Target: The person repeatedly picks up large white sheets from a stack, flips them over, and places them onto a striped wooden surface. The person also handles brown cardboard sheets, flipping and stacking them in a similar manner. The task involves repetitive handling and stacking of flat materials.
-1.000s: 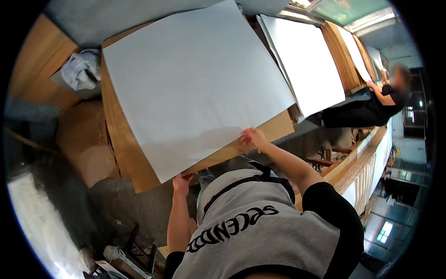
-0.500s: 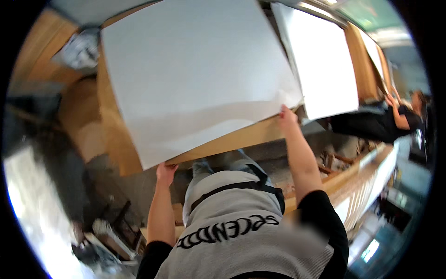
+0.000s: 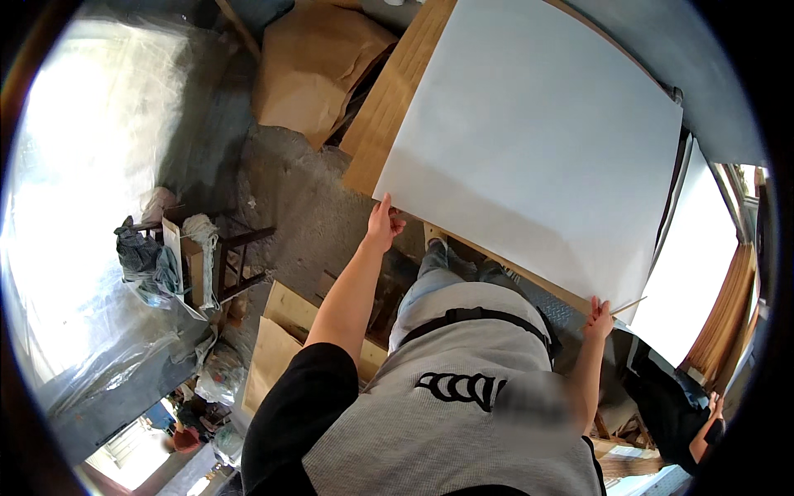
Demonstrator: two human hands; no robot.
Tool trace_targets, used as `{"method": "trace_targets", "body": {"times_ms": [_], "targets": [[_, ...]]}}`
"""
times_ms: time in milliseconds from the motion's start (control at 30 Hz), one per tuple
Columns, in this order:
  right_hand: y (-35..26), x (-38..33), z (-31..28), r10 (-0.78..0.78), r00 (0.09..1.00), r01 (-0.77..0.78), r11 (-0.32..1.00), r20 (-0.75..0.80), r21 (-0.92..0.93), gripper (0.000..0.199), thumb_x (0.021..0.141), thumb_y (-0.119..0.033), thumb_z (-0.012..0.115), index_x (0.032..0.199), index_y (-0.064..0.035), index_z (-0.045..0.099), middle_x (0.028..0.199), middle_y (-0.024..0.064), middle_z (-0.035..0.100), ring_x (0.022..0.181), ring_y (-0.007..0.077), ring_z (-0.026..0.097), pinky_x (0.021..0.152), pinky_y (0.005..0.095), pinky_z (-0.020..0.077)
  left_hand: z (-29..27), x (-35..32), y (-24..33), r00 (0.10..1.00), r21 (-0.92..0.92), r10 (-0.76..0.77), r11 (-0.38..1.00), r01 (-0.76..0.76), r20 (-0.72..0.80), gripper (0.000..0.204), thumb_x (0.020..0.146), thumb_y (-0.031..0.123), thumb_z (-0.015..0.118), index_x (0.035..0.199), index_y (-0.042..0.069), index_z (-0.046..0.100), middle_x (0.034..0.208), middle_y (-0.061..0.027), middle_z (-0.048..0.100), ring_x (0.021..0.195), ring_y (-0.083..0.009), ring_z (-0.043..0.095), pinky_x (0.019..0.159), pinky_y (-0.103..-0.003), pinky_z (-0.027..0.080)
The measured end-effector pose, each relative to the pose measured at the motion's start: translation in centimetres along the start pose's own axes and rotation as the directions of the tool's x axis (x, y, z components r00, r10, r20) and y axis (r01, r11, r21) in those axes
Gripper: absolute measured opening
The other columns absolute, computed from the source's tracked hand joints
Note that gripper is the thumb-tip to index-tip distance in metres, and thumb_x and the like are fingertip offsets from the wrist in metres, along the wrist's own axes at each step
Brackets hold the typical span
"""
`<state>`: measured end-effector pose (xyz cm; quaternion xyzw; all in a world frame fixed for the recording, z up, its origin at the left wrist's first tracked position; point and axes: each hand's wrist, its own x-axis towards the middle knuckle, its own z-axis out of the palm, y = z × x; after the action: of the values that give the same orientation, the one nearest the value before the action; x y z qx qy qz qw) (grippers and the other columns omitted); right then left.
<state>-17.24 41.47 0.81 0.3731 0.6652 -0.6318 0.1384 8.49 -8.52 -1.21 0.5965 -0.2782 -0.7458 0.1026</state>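
Observation:
A large white sheet [image 3: 546,140] lies over a wood-coloured panel [image 3: 395,91], which shows along its left side and near edge. My left hand [image 3: 384,225] is at the sheet's near left corner, fingers closed at the edge. At the near right corner, my right hand [image 3: 597,318] has its fingertips closed on the sheet's edge. A thin light strip [image 3: 630,304] sticks out beside my right fingers; whether I hold it I cannot tell. The undersides of the sheet and panel are hidden.
Another white sheet [image 3: 691,256] lies on a stack to the right, near a person in black [image 3: 662,397]. Brown paper [image 3: 318,70] covers something at the far left. A dark stool [image 3: 240,260] with cloths stands left, and boards [image 3: 277,347] lean near my left arm.
My view has swung left, so the sheet and panel now sit further right. Both hands stay at the sheet's near edge, and the sheet now lies flatter and more even with the panel's near edge.

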Motion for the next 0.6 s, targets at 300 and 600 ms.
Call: {"method": "trace_targets", "body": {"times_ms": [300,600], "targets": [[0.1,-2.9,0.4,0.039,0.998,-0.039,0.999,-0.044,0.013,0.020,0.085,-0.026,0.048,0.082,-0.0063,0.048,0.085,0.0104,0.062,0.044,0.0030,0.045,0.031,0.0165,0.0193,-0.4,2.7,0.7,1.000,-0.185,0.002,0.983,0.003,0.025,0.031,0.086,0.040,0.042,0.099,0.012,0.039,0.074,-0.0032,0.047,0.055,-0.0140,0.048,0.047,-0.027,0.040],[1.7,-3.2,-0.9,0.061,0.998,-0.061,0.998,0.017,-0.006,0.017,0.084,-0.022,0.050,0.080,-0.0061,0.047,0.076,0.0055,0.058,0.065,0.0088,0.059,0.032,0.0176,0.0244,-1.4,2.7,1.4,0.997,-0.225,-0.050,0.972,0.064,0.066,0.030,0.085,0.039,0.043,0.094,0.010,0.042,0.072,-0.0041,0.046,0.054,-0.0148,0.046,0.046,-0.029,0.038]]}}
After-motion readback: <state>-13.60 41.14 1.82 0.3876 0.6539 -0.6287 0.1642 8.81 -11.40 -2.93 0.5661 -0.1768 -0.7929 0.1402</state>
